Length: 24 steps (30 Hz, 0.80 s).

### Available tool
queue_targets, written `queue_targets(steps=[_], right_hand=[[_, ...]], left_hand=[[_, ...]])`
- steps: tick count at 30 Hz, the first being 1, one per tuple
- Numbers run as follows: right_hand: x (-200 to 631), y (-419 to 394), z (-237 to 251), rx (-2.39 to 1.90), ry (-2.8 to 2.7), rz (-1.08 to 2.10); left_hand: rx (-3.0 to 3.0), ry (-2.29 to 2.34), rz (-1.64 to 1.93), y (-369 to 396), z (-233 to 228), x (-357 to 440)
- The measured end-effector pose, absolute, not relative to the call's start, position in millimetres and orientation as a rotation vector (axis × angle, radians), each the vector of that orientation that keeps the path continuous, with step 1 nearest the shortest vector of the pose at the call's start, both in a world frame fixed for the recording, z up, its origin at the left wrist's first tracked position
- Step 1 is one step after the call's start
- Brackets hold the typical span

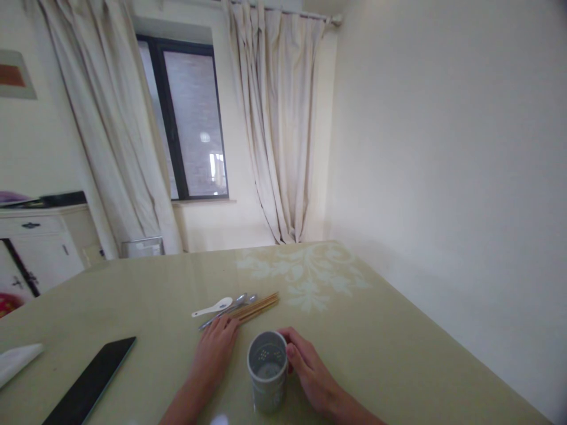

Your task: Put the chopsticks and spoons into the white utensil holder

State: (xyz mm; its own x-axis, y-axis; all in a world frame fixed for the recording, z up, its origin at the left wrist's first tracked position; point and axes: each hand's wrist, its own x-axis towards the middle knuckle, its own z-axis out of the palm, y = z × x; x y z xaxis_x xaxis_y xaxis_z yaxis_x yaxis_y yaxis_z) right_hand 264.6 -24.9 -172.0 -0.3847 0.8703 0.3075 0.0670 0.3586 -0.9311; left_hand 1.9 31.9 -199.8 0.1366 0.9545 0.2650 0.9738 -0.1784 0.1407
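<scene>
at lower centre of the frame the right hand (310, 366) wraps its fingers around the grey perforated utensil holder (267, 370), steadying it upright on the worktop (398, 354); the left hand (215, 354) lies flat and empty, fingertips touching the wooden chopsticks (259, 308) beside the spoons (221, 308).

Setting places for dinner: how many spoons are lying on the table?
3. A white spoon lies leftmost; two metal spoons lie between it and the chopsticks, handles partly under the left hand.

Glossy green table (398, 330), pale floral print far side. On it: cup (267, 370) near; chopsticks (259, 307), metal spoons (230, 311), white spoon (212, 307) beyond; phone (93, 381), napkin (18, 359) left.
</scene>
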Motion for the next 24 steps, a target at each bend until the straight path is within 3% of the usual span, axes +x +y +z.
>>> queue_targets(steps=[11,15,19,24], right_hand=[[268,-12,-182,-0.974,-1.580,1.105],[272,-8,-173,-1.073,-1.618,0.975],[271,6,-142,-1.037,-1.546,0.885],[260,19,-63,-0.716,-1.529,0.871]], left_hand=[[-2.298,-2.086,-0.700,31,-196,6],[-2.343,-2.065,-1.272,28,-181,20],[-2.621,-1.868,-1.833,17,-140,46],[-2.835,-1.645,-1.818,5,-74,68]])
